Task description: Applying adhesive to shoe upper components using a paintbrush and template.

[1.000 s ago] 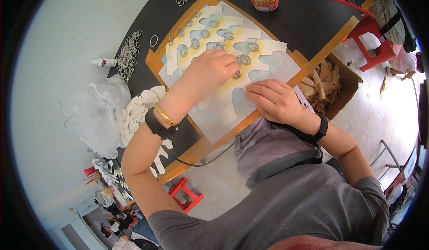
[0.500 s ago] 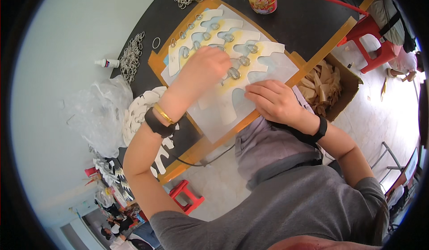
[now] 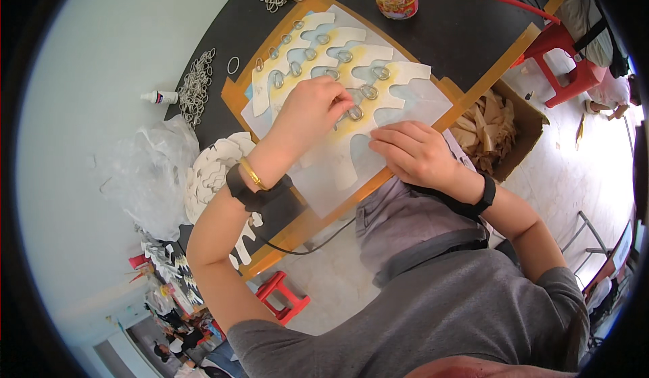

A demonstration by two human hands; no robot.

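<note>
Cut white wavy-edged pieces point(image 3: 375, 57) with yellow glue stains lie in overlapping rows on a pale sheet over a board. Oval metal rings point(image 3: 368, 92) sit along their strips. My left hand point(image 3: 312, 110) reaches over them, thumb and index finger pinched together against the nearest metal ring point(image 3: 355, 112); whatever lies between the fingertips is hidden. Beside the nearest piece point(image 3: 346, 158), my right hand point(image 3: 414, 149) rests with its fingers lying flat, slightly curved, on its edge and the sheet.
A glue-smeared can point(image 3: 395, 0) with a red stick stands at the far edge. Piles of metal rings point(image 3: 196, 87) lie left, near a small white bottle point(image 3: 160, 97). White pieces are heaped point(image 3: 213, 172) beside a plastic bag point(image 3: 152, 175). A carton point(image 3: 520, 131) holds brown scraps.
My left hand has shifted slightly, its fingers coming together near the closest ring and uncovering more of it. My right hand has stayed in place.
</note>
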